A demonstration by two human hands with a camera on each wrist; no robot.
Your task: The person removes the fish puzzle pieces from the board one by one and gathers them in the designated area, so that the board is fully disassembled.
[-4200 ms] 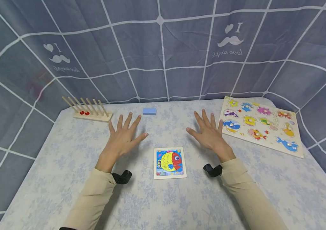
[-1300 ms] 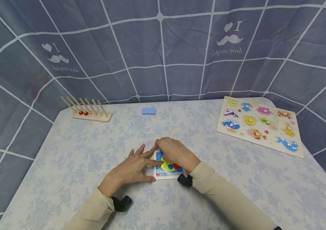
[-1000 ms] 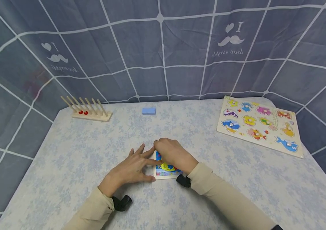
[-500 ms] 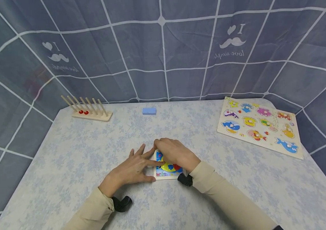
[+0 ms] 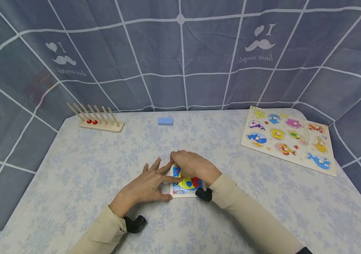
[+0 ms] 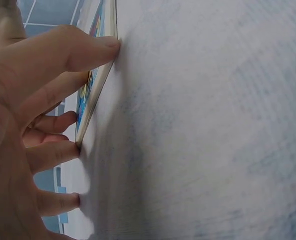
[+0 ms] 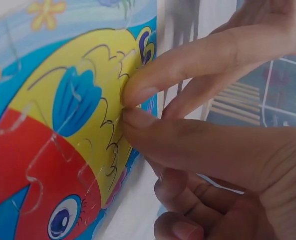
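Observation:
The small framed fish jigsaw puzzle (image 5: 183, 190) lies flat on the table under both hands. My left hand (image 5: 145, 185) spreads its fingers over its left side, thumb at the near-left corner and one fingertip on the yellow fish body (image 7: 80, 62). My right hand (image 5: 194, 165) covers the puzzle's far part with curled fingers, close to the left index finger. In the right wrist view its thumb (image 7: 187, 145) presses its tip to the yellow area, right beside a left fingertip (image 7: 140, 95). No loose piece shows in the right hand. The left wrist view shows the left thumb (image 6: 95, 50) against the frame's edge.
Behind to the left stands a wooden peg rack (image 5: 101, 126) with two red beads. A blue block (image 5: 165, 121) lies at the back. At the back right rests a large animal knob puzzle board (image 5: 290, 141). A grey-blue curtain (image 5: 155, 53) encloses the table (image 5: 72, 187).
Both hands were spread apart above the table at first, then came together onto the fish puzzle. Over the last second or so they have barely moved.

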